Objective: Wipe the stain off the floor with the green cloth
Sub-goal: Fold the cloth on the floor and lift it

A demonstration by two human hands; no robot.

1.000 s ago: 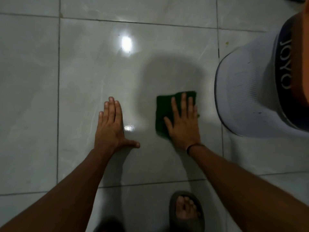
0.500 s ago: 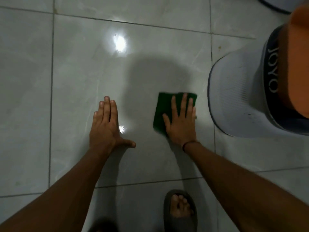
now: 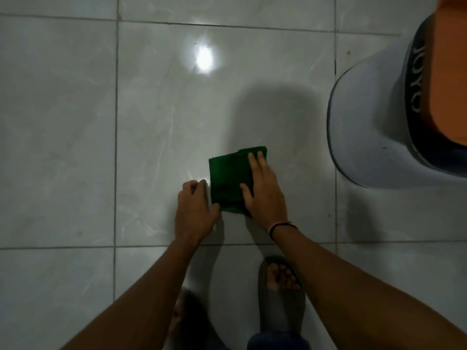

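The green cloth (image 3: 228, 180), folded into a square, lies flat on the grey tiled floor (image 3: 141, 127). My right hand (image 3: 264, 192) presses down on the cloth's right half with fingers spread. My left hand (image 3: 195, 210) sits at the cloth's left edge with fingers curled, its thumb touching the lower left corner. A small wet shine (image 3: 202, 180) shows on the tile just left of the cloth. I cannot make out a stain.
A large white plastic container (image 3: 366, 127) with a dark band and an orange top stands on the floor to the right. My sandalled feet (image 3: 280, 281) are below the hands. A ceiling light reflection (image 3: 204, 58) glares on the tile ahead.
My left hand has moved right from lying flat on the tile to the cloth's left edge, fingers curled. The right hand stays on the cloth.
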